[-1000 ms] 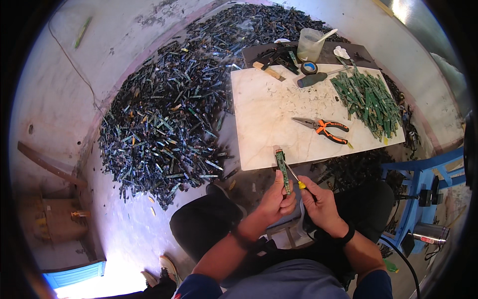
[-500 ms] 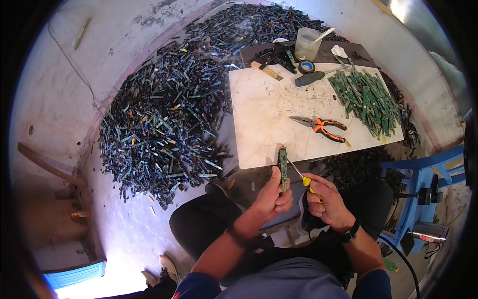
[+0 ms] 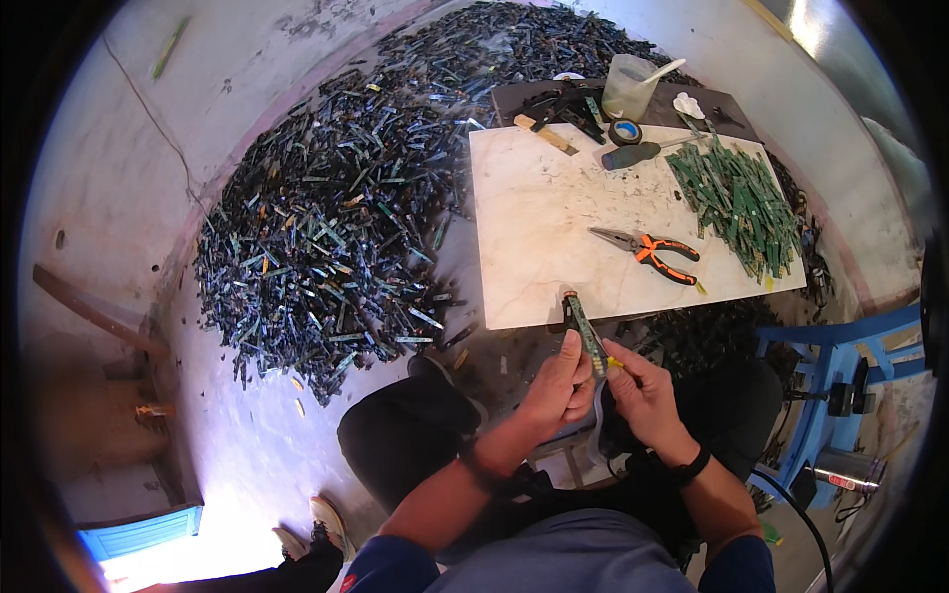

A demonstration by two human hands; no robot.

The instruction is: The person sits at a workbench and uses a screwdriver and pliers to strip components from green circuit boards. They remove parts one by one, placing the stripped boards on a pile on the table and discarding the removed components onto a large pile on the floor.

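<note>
Over my lap, my left hand (image 3: pixel 561 388) is closed around the lower end of a narrow green circuit board strip (image 3: pixel 585 327), its thumb lying along it. The strip points up and away, its far end by the front edge of the white board (image 3: pixel 534 237). My right hand (image 3: pixel 643 393) is closed on a small screwdriver, of which only a bit of yellow handle (image 3: pixel 615 362) shows between the fingers. That tool meets the strip beside my left thumb; its tip is hidden. Pliers with orange and black handles (image 3: pixel 657 255) lie on the board.
A pile of green strips (image 3: pixel 736 203) covers the board's right side. Behind are a dark-handled screwdriver (image 3: pixel 631 155), tape roll (image 3: pixel 625 131), scraper (image 3: pixel 546 133) and plastic jug (image 3: pixel 629 87). A huge heap of dark strips (image 3: pixel 326 227) spreads leftward. A blue chair (image 3: pixel 840 346) stands right.
My right hand has moved up and left, bringing the screwdriver against the strip. The strip has tilted, its far end leaning left. The view has shifted slightly.
</note>
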